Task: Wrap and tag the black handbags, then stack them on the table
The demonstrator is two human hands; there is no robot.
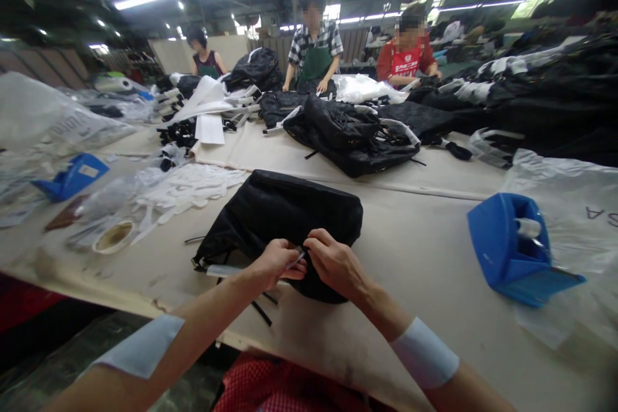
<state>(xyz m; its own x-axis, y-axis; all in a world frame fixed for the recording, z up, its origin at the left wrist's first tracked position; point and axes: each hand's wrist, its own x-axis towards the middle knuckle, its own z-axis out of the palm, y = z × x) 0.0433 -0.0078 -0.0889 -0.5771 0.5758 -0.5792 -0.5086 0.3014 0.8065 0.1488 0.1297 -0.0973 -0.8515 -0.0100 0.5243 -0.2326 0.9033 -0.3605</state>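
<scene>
A black bag (280, 215) lies on the pale worktable (425, 251) right in front of me. My left hand (275, 262) and my right hand (335, 262) meet at its near edge, both with fingers pinched closed. Between them shows a thin pale strip (297, 261), which the left fingers seem to hold. A clear plastic strip (224, 270) pokes out from under the left wrist. Thin black straps (263, 312) trail off the bag toward me.
A blue tape dispenser (514, 248) stands at the right on clear plastic bags (579, 206). A tape roll (113, 236), white pieces (188, 187) and a second blue dispenser (72, 175) lie at left. Piles of black bags (352, 132) sit farther back, where three people work.
</scene>
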